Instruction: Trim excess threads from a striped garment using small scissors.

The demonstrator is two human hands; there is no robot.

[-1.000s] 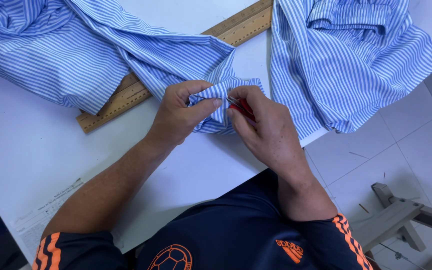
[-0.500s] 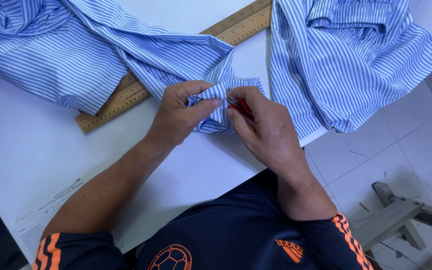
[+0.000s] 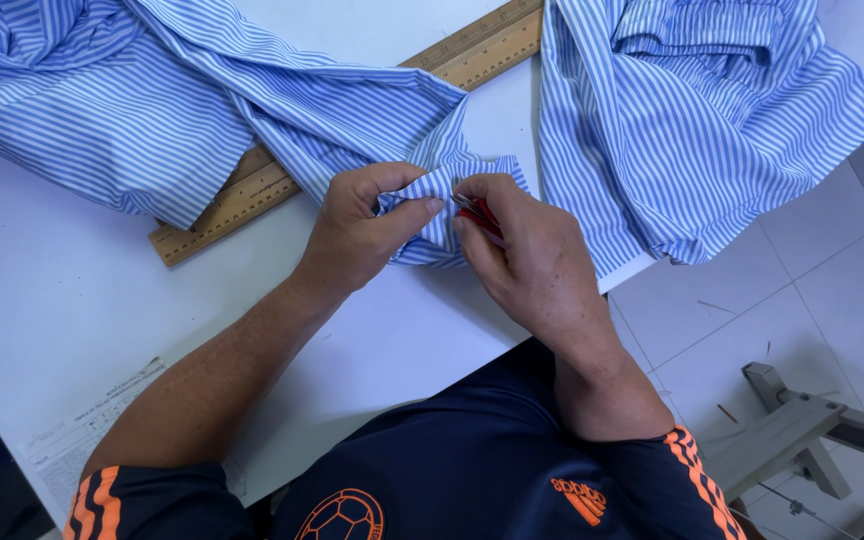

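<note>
Blue-and-white striped fabric is lying bunched on the white table, its folded edge being pinched by the left hand, thumb and fingers closed on it. The right hand is gripping a small red tool against that fold. A wooden ruler is lying partly under the cloth.
</note>
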